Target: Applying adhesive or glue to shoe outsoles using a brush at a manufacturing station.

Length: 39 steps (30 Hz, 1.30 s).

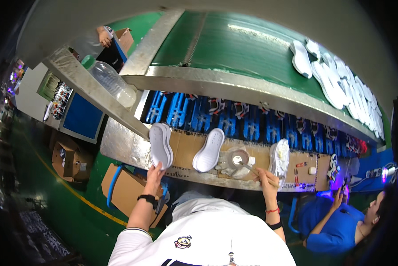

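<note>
White shoe soles are what I see under my hands: my left hand (155, 172) reaches up to a stacked pair of white soles (161, 145) lying on the cardboard-covered bench (185, 150), its fingertips touching their near end, though I cannot tell whether the fingers actually grip them. My right hand (266, 179) is closed around a thin brush (250, 168), whose tip points into a small round glue tin (239, 158) sitting on crumpled paper just left of that hand. Between the two hands lies a single white sole (209, 150), apart from both. Just beside my right hand, on its right, stands a white shoe upper (280, 159). Beyond the bench, a row of blue shoe holders (234, 119) runs under a metal rail, and more white soles (340, 80) lie on the green conveyor (234, 40) above. A clear plastic bottle (110, 80) rests on the metal frame at upper left. At lower right sits a person in a blue shirt (331, 221).
</note>
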Motion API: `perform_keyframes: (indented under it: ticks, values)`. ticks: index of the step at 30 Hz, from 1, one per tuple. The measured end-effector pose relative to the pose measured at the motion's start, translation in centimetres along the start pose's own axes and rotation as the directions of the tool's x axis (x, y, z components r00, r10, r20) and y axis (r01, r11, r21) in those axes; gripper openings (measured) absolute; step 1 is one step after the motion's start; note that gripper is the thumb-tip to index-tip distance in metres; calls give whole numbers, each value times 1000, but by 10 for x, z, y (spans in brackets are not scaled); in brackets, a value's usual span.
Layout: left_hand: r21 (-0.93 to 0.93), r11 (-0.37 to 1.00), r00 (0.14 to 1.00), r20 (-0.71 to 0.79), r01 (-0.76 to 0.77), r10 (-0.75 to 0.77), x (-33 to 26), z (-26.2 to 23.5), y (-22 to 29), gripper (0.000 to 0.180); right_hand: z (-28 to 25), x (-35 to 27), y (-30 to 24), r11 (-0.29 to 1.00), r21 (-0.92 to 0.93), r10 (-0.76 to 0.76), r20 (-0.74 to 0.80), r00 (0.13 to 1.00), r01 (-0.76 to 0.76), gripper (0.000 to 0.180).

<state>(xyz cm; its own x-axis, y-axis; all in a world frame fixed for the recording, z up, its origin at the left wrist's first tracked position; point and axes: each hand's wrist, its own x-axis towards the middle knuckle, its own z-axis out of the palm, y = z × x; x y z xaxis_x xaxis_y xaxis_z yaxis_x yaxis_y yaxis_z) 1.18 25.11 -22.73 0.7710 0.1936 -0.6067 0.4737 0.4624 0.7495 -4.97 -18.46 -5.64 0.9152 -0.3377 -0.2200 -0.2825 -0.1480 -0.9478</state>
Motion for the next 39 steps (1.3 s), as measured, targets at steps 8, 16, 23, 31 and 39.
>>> perform_keyframes:
  ticks: [8,16,23,31,39]
  values:
    - [825,451,686,-110,-341,719,37,11,28,44,-3,22,42,995,-83,-50,49,998,54,25]
    - [864,-6,682,402,-504,611,26,20,79,16,9,36,55,968,-216,-107,106,989,128,23]
    - [475,828,949,246,-297,199,-65,94,112,34,14,43,66,975,-197,-82,114,990,103,24]
    - [191,955,847,523,-227,97,-111,171,103,56,6,34,31,985,-135,-106,40,994,111,22]
    - [212,866,758,603,-453,249,-131,241,75,42,-22,7,-18,992,65,-111,-10,994,111,25]
